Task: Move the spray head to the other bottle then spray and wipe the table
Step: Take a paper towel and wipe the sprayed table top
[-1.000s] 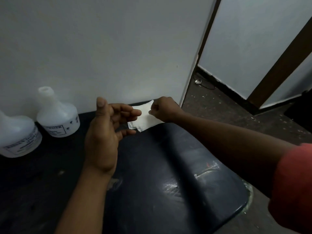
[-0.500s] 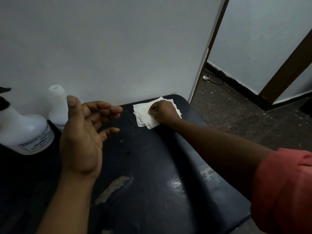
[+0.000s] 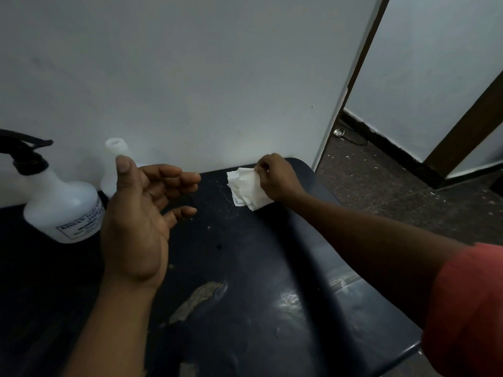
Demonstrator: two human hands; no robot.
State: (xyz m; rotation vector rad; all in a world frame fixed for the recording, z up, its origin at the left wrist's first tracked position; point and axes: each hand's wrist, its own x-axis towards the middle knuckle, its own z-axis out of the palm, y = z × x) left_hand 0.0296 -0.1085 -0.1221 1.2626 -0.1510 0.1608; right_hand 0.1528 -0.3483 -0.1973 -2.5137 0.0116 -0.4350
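Observation:
My right hand (image 3: 276, 176) grips a crumpled white tissue (image 3: 246, 190) at the far right corner of the dark table (image 3: 258, 268), against the wall. My left hand (image 3: 141, 213) hovers open above the table's middle, palm turned right, holding nothing. At the far left stands a white bottle (image 3: 64, 210) carrying the black spray head (image 3: 23, 155). Behind my left hand stands a second white bottle (image 3: 114, 161) with a bare open neck, partly hidden by my thumb.
A white wall runs along the table's far edge. The table surface has a worn patch (image 3: 197, 300) near the front and scattered specks. To the right, a speckled floor (image 3: 408, 186) and a doorway with a dark wooden frame (image 3: 462, 126).
The view has shifted, bringing the bottle with the spray head into sight. My right hand set the tissue down at the far corner and now pinches it. My left hand drew back, open.

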